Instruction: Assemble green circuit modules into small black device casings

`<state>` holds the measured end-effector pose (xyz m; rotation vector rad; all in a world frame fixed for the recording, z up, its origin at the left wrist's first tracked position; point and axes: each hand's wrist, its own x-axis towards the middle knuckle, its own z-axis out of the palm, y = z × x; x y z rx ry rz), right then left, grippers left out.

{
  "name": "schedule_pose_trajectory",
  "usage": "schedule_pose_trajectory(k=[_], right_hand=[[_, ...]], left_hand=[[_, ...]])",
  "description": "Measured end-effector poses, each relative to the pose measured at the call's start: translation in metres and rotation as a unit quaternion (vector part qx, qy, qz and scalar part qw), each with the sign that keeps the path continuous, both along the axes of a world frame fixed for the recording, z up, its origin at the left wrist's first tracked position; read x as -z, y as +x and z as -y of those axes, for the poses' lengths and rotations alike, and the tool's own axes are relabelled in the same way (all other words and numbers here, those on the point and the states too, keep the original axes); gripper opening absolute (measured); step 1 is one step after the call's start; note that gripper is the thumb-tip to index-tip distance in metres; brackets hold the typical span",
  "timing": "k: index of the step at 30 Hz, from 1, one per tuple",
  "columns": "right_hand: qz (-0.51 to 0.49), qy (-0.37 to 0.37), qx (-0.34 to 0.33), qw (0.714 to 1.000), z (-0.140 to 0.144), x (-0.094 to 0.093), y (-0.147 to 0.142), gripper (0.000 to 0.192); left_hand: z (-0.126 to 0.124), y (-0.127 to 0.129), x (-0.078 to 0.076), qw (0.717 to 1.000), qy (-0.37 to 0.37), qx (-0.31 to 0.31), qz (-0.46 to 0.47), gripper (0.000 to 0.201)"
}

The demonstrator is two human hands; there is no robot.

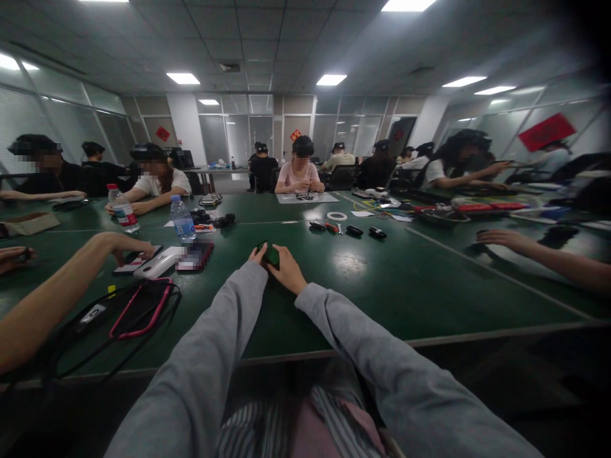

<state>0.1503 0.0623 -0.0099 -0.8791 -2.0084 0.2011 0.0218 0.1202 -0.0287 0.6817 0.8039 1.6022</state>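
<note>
Both my arms, in grey sleeves, reach out over a dark green table (382, 286). My left hand (258, 255) and my right hand (287, 268) meet on a small dark object (271, 254) with a green sheen, held just above the table top. Fingers of both hands wrap around it, and most of it is hidden. Beyond it lie small black devices (354, 230) and a roll of white tape (337, 216).
A neighbour's bare arm (62, 286) reaches in at the left beside a white phone (157, 264) and a pink-edged case (140, 308) with black cables. Two water bottles (182, 219) stand further back. Another person's arm (548, 257) lies at the right. Several people sit around the tables.
</note>
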Motion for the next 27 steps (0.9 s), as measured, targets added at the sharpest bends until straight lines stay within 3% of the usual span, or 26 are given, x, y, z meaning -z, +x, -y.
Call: schedule_pose_trajectory(k=[4,9,13,18,21,23,24,27], right_hand=[[-0.119,-0.092,0.009,0.989,-0.015,0.006,0.011,0.064],[-0.245,-0.257,-0.001,0.935,-0.025,0.008,0.014,0.056],[-0.299,-0.398,-0.092,0.862,-0.021,0.002,0.012,0.049],[-0.358,-0.52,-0.22,0.744,-0.01,-0.013,0.016,0.051],[-0.36,-0.547,-0.265,0.707,-0.008,-0.018,0.019,0.05],[-0.36,-0.541,-0.265,0.713,-0.009,-0.018,0.019,0.048],[-0.358,-0.526,-0.251,0.729,-0.011,-0.016,0.019,0.048],[-0.319,-0.418,-0.171,0.833,-0.018,-0.009,0.019,0.057]], left_hand=[[-0.001,-0.002,0.0,0.999,-0.024,0.028,0.028,0.04],[0.001,-0.005,-0.008,0.997,-0.055,0.045,0.031,0.043],[0.005,-0.004,-0.013,0.995,-0.005,0.087,0.043,0.044],[0.011,-0.001,-0.018,0.991,0.016,0.123,0.056,0.043],[0.012,0.0,-0.02,0.99,0.014,0.127,0.058,0.043],[0.012,0.001,-0.021,0.991,0.007,0.119,0.059,0.044],[0.011,0.002,-0.021,0.992,-0.002,0.114,0.059,0.044],[0.011,0.007,-0.023,0.99,-0.065,0.115,0.058,0.043]])
